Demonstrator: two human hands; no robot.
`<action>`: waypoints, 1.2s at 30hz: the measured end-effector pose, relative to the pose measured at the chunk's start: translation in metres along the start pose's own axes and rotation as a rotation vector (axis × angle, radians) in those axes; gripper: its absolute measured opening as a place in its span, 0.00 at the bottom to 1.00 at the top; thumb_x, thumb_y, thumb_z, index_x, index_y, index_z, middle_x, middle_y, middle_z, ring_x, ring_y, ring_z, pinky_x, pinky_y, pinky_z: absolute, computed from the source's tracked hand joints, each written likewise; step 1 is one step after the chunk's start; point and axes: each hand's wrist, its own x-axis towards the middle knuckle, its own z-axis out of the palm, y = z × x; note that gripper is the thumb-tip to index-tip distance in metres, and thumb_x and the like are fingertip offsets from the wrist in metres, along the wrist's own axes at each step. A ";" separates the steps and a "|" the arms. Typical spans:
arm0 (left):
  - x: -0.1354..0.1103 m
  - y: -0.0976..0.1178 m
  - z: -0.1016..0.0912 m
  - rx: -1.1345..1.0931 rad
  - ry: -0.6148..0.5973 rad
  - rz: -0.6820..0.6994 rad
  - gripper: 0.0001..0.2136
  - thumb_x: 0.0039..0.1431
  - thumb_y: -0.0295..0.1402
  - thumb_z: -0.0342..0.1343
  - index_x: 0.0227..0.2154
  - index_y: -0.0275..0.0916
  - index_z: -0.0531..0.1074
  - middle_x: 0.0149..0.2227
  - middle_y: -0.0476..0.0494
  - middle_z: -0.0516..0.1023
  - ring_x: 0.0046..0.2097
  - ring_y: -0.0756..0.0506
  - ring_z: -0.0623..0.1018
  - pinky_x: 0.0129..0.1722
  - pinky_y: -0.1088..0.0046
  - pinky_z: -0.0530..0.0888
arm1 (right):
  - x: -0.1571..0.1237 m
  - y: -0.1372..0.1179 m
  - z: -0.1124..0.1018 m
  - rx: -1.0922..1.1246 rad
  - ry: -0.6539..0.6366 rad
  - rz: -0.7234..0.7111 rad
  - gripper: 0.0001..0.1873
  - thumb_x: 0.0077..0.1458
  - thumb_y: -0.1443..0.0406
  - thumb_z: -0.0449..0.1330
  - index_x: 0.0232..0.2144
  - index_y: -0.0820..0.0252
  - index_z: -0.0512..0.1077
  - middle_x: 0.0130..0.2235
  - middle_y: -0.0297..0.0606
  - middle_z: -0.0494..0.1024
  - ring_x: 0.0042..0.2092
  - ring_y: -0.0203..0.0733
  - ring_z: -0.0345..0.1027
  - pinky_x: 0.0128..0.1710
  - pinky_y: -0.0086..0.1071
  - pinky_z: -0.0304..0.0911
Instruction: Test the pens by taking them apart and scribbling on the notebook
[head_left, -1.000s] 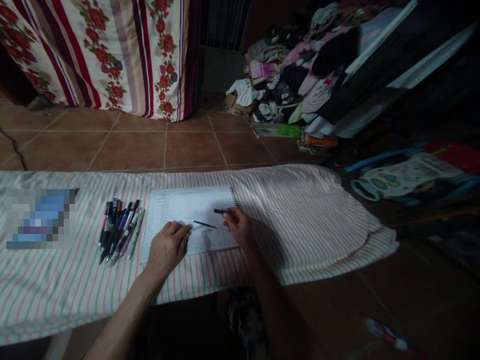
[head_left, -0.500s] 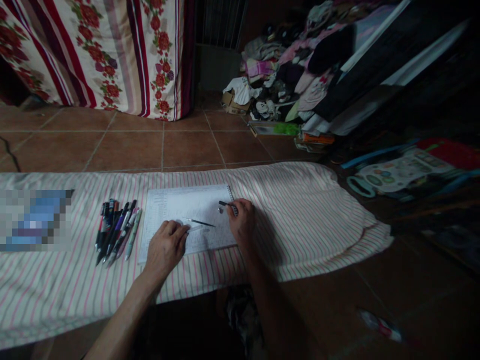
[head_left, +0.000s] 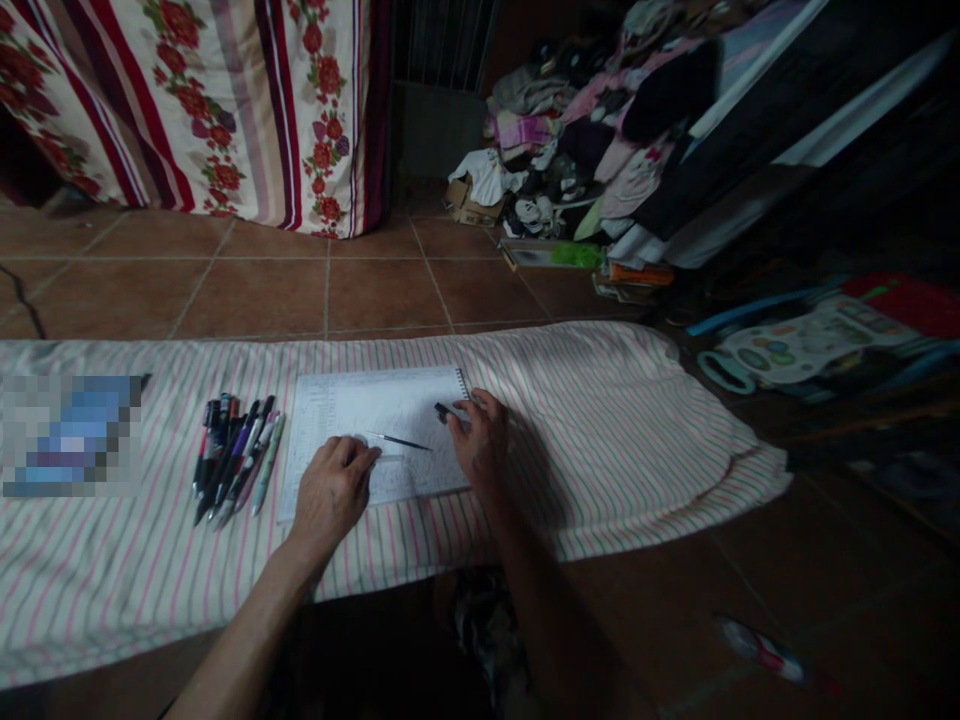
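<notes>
A spiral notebook (head_left: 352,395) with handwriting on its page lies on the striped cloth. My left hand (head_left: 334,485) rests on its lower left part, fingers closed on a clear pen barrel (head_left: 390,458) that points right. Just above the barrel, a thin dark pen refill (head_left: 405,441) with a pale tip lies loose on the page. At the notebook's right edge my right hand (head_left: 480,435) pinches a small black pen cap (head_left: 442,411) between thumb and fingers. Its other fingers are curled beside the spiral binding.
Several pens (head_left: 236,455) lie in a bunch left of the notebook. A blurred-out blue rectangle (head_left: 82,430) is farther left. The striped cloth (head_left: 600,430) covers the surface. Beyond are a tiled floor (head_left: 262,290), a floral curtain (head_left: 225,100) and heaped clothes (head_left: 585,140).
My right hand's fingers have shifted around the black cap. A small shiny piece near its fingertips no longer shows. My left hand and the refill stay in place.
</notes>
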 end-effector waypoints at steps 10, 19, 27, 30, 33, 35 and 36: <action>0.001 -0.004 0.004 -0.069 -0.007 -0.033 0.10 0.58 0.30 0.48 0.40 0.38 0.72 0.34 0.41 0.71 0.37 0.44 0.68 0.36 0.66 0.70 | -0.013 -0.036 -0.014 0.236 -0.269 -0.371 0.08 0.45 0.63 0.64 0.31 0.57 0.76 0.49 0.42 0.65 0.51 0.48 0.56 0.51 0.42 0.58; 0.000 -0.003 0.004 -0.089 -0.004 -0.014 0.10 0.58 0.30 0.48 0.41 0.38 0.71 0.35 0.42 0.71 0.38 0.44 0.68 0.37 0.66 0.71 | -0.016 -0.040 -0.010 0.206 -0.363 -0.424 0.04 0.45 0.69 0.63 0.28 0.59 0.77 0.53 0.44 0.63 0.54 0.50 0.51 0.55 0.45 0.54; 0.000 -0.002 0.003 -0.067 -0.011 -0.006 0.11 0.58 0.31 0.48 0.41 0.38 0.71 0.34 0.42 0.71 0.37 0.44 0.68 0.36 0.66 0.71 | -0.017 -0.039 -0.012 0.222 -0.343 -0.422 0.05 0.45 0.69 0.64 0.28 0.59 0.77 0.54 0.43 0.61 0.55 0.50 0.51 0.55 0.44 0.54; -0.001 -0.003 0.004 -0.063 -0.003 0.004 0.11 0.58 0.30 0.48 0.41 0.38 0.72 0.34 0.41 0.71 0.38 0.44 0.68 0.36 0.66 0.71 | -0.016 -0.036 -0.012 0.246 -0.302 -0.414 0.07 0.45 0.67 0.63 0.32 0.58 0.76 0.54 0.43 0.62 0.55 0.49 0.52 0.55 0.44 0.55; -0.001 -0.004 0.005 -0.057 0.001 0.014 0.11 0.58 0.30 0.49 0.41 0.38 0.72 0.35 0.41 0.72 0.38 0.44 0.68 0.37 0.66 0.71 | -0.013 -0.029 -0.009 0.250 -0.204 -0.382 0.08 0.49 0.66 0.60 0.34 0.59 0.75 0.51 0.44 0.65 0.52 0.48 0.55 0.52 0.43 0.58; -0.001 -0.004 0.006 -0.053 -0.002 0.020 0.11 0.58 0.30 0.48 0.41 0.38 0.72 0.36 0.41 0.72 0.39 0.44 0.69 0.37 0.66 0.71 | -0.011 -0.023 -0.008 0.221 -0.135 -0.338 0.08 0.50 0.68 0.58 0.35 0.60 0.75 0.49 0.45 0.67 0.50 0.47 0.57 0.50 0.42 0.61; -0.001 -0.005 0.006 -0.052 -0.002 0.022 0.11 0.58 0.30 0.48 0.41 0.39 0.72 0.36 0.41 0.72 0.39 0.44 0.69 0.37 0.66 0.71 | -0.010 -0.020 -0.007 0.200 -0.107 -0.312 0.09 0.51 0.68 0.58 0.36 0.60 0.75 0.49 0.45 0.67 0.50 0.47 0.57 0.49 0.42 0.62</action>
